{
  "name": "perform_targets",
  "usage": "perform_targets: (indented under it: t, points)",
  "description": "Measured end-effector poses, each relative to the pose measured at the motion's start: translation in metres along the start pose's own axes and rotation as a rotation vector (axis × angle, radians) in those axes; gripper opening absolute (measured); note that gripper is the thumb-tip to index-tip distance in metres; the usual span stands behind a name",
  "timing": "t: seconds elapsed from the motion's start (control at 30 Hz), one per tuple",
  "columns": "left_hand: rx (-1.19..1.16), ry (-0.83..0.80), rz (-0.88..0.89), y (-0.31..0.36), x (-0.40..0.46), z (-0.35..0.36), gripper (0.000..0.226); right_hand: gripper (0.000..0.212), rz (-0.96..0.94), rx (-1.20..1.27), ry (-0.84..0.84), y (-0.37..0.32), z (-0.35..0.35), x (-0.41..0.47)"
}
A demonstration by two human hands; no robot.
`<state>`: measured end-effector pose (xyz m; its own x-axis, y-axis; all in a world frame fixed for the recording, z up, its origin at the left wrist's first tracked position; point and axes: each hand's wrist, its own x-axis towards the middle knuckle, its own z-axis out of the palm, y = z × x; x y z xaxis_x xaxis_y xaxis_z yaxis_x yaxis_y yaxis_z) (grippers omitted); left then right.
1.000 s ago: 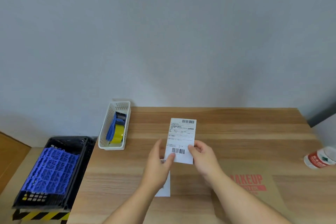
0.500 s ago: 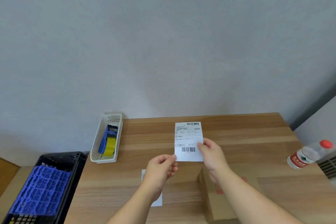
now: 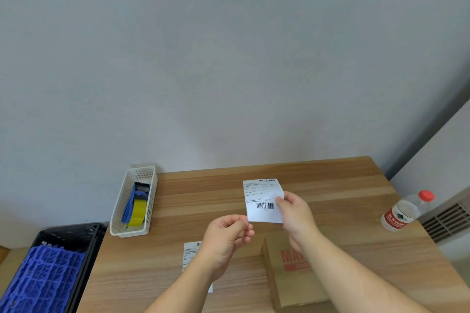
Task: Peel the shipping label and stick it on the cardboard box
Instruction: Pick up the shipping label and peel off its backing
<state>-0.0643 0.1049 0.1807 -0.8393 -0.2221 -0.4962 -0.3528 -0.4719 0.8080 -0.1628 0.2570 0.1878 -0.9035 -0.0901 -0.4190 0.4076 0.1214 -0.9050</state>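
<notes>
A white shipping label with barcodes is held up above the wooden table. My right hand pinches its right edge, where the paper is slightly folded. My left hand pinches the lower left corner of the label between thumb and forefinger. A brown cardboard box with red print lies on the table below my right forearm, partly hidden by it. Another printed label sheet lies flat on the table under my left wrist.
A white perforated basket at the table's left holds a blue tape dispenser with yellow tape. A black crate with blue plastic parts sits left of the table. A red-capped water bottle stands at the right edge.
The camera view shifted down and right, showing more of the box. The label tilted a little and its right edge folded under my right thumb. My left hand stays at the lower left corner.
</notes>
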Motion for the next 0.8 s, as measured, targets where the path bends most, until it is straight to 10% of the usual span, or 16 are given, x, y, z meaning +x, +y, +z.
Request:
perform_targets:
  t: [0.6, 0.8]
  points:
    - [-0.006, -0.064, 0.066, 0.005, -0.001, 0.028, 0.007, 0.021, 0.038, -0.226, -0.049, 0.002, -0.015, 0.005]
    - [0.043, -0.04, 0.095, 0.007, 0.002, 0.031, 0.013, 0.01, -0.296, -0.432, -0.127, -0.007, -0.011, -0.003]
